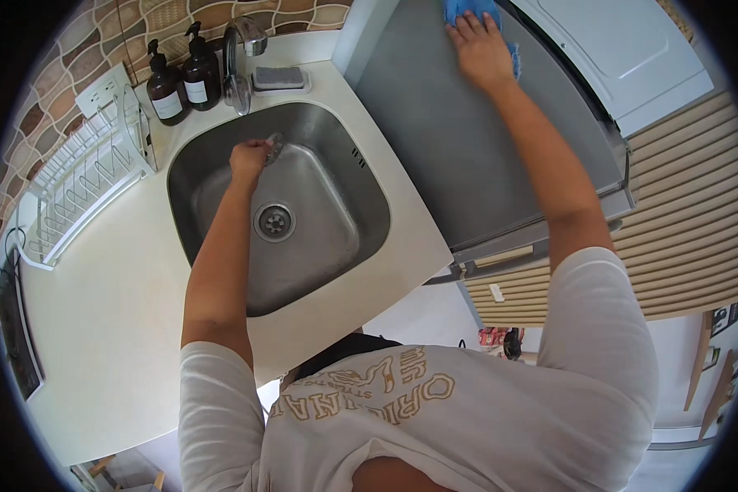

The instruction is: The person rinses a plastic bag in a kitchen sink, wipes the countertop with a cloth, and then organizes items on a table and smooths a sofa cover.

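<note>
My left hand (250, 162) is over the stainless steel sink (310, 258), pinching a small round metal sink strainer (275, 149) between thumb and fingers. Below it, the drain (275, 222) shows in the basin floor. Stretched out to the far right, my right hand (481, 55) lies palm down on a blue cloth (475, 7), pressing it against a grey appliance panel (443, 141). Part of the cloth sticks out beside the wrist; the rest is hidden under the palm.
Behind the sink are a chrome faucet (246, 46), two brown pump bottles (166, 92) and a grey sponge (278, 77) on a white dish. A white dish rack (86, 203) stands at left on the pale countertop (111, 295). A metal handle (504, 264) edges the grey panel.
</note>
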A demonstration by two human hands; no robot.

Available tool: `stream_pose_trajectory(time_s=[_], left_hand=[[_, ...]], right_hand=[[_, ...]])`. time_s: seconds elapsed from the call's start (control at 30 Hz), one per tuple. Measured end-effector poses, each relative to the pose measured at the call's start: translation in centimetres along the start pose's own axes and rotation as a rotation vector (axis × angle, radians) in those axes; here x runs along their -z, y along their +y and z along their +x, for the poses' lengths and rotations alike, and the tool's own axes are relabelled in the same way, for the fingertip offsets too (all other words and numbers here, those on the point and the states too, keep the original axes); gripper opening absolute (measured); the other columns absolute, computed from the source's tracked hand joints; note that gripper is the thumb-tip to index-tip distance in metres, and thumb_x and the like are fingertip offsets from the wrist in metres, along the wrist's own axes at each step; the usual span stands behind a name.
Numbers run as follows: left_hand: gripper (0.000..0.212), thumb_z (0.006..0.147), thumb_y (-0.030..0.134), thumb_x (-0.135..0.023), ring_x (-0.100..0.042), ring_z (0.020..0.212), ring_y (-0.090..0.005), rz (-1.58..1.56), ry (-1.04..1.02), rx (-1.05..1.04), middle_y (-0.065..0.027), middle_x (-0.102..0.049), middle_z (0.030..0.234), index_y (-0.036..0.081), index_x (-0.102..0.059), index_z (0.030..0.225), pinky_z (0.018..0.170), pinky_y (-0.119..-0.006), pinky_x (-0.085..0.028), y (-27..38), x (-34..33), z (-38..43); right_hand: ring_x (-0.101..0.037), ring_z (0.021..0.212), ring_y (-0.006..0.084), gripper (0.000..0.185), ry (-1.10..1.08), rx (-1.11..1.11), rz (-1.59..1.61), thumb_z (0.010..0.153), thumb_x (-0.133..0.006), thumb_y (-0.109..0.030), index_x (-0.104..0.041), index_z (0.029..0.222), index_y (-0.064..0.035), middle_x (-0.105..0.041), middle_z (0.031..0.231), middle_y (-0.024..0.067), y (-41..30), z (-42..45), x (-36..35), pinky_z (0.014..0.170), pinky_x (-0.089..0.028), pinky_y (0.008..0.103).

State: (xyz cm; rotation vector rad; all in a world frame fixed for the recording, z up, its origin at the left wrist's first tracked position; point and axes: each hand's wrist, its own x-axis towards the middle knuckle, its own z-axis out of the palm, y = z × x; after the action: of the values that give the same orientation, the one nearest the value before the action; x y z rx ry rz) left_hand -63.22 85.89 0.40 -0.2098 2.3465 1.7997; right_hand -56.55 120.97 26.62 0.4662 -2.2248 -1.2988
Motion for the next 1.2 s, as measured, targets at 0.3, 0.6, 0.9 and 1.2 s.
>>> stream_pose_trajectory(time_s=[0.3,0.6,0.9,1.2], left_hand=[[0.033,0.072,0.031,-0.07,-0.065,0.069,-0.0234,0.101,-0.074,0.035,-0.0129,-0.067,0.079,0.004,-0.069,0.09,0.066,-0.033,-0.049,1.5,2.1,0.4],[0.035,0.072,0.038,-0.07,-0.064,0.08,-0.0273,0.658,-0.218,-0.446,-0.0134,-0.067,0.085,0.008,-0.069,0.091,0.074,-0.037,-0.049,4.2,7.1,0.5],[0.033,0.072,0.038,-0.07,-0.065,0.077,-0.0243,0.599,-0.169,-0.436,-0.0115,-0.068,0.08,0.009,-0.07,0.088,0.073,-0.036,-0.049,5.3,9.8,-2.6],[0.024,0.071,0.03,-0.071,-0.065,0.074,-0.029,0.411,-0.071,-0.498,-0.0133,-0.066,0.075,0.008,-0.07,0.082,0.07,-0.038,-0.049,7.1,11.3,-7.8]], right_hand=[[-0.051,0.109,0.0362,0.029,-0.116,-0.81,1.319,0.075,-0.056,-0.003,-0.061,0.103,0.0008,-0.055,0.117,0.0177,-19.2,-26.7,9.8,0.099,-0.036,0.0457],[-0.038,0.125,0.0322,0.055,-0.355,0.317,1.67,0.07,-0.068,-0.029,-0.052,0.119,-0.0105,-0.046,0.13,0.0141,-27.0,-14.5,21.3,0.103,-0.025,0.0493],[-0.046,0.111,0.0294,0.035,0.08,0.645,1.843,0.079,-0.057,-0.03,-0.058,0.107,-0.0094,-0.051,0.121,0.0125,-43.3,2.9,33.2,0.096,-0.033,0.0489],[-0.023,0.131,0.0417,0.063,0.026,-0.557,1.339,0.086,-0.048,-0.035,-0.032,0.135,0.0014,-0.025,0.141,0.0278,-46.9,18.3,24.2,0.106,-0.016,0.0543]])
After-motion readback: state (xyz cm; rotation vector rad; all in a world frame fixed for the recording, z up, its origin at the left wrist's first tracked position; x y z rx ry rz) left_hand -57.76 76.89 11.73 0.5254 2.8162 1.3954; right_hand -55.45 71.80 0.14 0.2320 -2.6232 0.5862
